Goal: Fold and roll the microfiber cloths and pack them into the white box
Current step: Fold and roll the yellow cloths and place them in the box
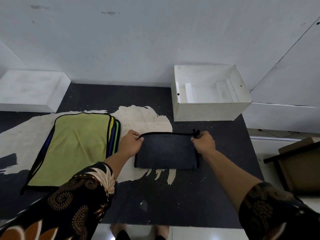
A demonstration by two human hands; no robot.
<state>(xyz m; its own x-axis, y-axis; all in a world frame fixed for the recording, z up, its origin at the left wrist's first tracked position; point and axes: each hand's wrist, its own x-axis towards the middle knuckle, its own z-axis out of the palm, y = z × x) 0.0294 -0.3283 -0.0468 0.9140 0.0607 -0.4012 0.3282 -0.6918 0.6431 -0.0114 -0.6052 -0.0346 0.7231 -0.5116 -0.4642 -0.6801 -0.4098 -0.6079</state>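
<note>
A dark folded cloth with black trim lies flat in the middle of the table. My left hand pinches its far left corner. My right hand pinches its far right corner, beside a small black loop. To the left lies a stack of cloths, olive-green on top, with yellow, blue and green edges showing underneath. The white box stands open at the back right; only white card pieces show inside it.
The table has a worn black top with bare beige patches. A white lid or block sits at the back left against the wall. A brown cardboard box on a dark frame stands off the table's right edge.
</note>
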